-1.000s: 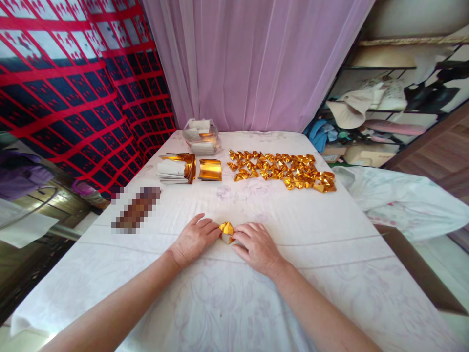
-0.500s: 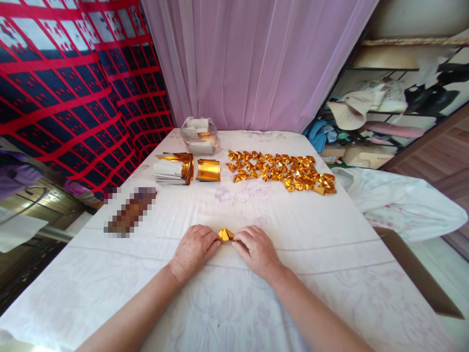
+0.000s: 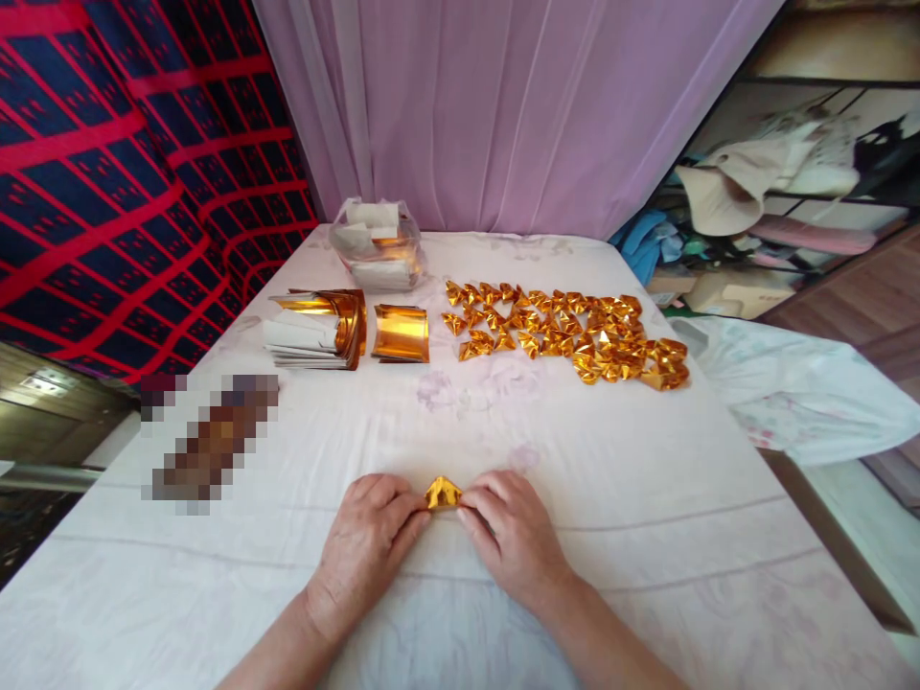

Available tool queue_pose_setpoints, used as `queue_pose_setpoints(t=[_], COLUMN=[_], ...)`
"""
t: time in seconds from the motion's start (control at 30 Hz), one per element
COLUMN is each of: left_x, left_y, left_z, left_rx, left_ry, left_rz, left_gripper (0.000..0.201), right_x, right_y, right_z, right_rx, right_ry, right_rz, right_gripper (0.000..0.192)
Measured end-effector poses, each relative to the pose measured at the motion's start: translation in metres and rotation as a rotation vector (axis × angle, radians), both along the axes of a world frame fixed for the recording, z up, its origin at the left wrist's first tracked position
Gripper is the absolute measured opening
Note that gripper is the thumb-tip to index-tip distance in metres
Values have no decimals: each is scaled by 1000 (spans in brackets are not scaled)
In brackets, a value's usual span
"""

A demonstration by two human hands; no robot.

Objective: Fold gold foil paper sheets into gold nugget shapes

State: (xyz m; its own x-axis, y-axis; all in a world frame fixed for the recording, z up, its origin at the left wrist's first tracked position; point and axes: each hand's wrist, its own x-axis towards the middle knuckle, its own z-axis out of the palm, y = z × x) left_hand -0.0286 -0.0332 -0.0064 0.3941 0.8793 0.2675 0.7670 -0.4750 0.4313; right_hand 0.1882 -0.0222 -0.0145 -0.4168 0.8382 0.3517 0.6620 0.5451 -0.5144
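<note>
While both hands rested low on the bench (image 3: 647, 537), the left hand (image 3: 366, 546) and the right hand (image 3: 514, 541) met over one small gold paper piece (image 3: 443, 494), each pinching an end of it between thumb and fingertips. The fingers of both hands were closed on the piece, not spread. The piece lay directly between them, just ahead of the knuckles, touching the white cloth (image 3: 431, 613) that covered the bench. Its long axis ran left to right, from one hand to the other, with a small peak standing up in the middle. Neither hand was clearly nearer; they gripped it about evenly from opposite sides.

Farther out, well apart from the hands, a spread of finished gold pieces (image 3: 567, 331) lay in loose rows toward the right rear of the bench. To the left of that spread sat a short curled gold sheet (image 3: 401, 333), and just beside it a stack of gold and white sheets (image 3: 316, 331) lying flat with curled edges. Behind the stack stood a clear bag (image 3: 378, 244) holding more white and gold sheets. A blurred dark patch (image 3: 208, 446) lay on the cloth at the left, near the bench edge; what it was could not be told.

Beyond the bench hung a pale purple curtain (image 3: 503, 105), with a red and dark checked cloth (image 3: 122, 163) at the left and cluttered shelves (image 3: 805, 182) at the right.
</note>
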Motion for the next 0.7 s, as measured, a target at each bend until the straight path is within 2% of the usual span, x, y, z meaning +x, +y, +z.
queue_pose_setpoints(t=[0.33,0.7], left_x=[6,5], left_y=[-1,1], left_z=[1,0], left_rx=[-80,-103], left_ry=[39,9], left_rz=[90,99], left_gripper=[15,14], right_x=[-10,-8], right_y=[2,1], right_z=[-2,-6], right_rx=[-13,-24], right_ry=[-22,-67], right_rz=[-132,-115], right_gripper=[13,19])
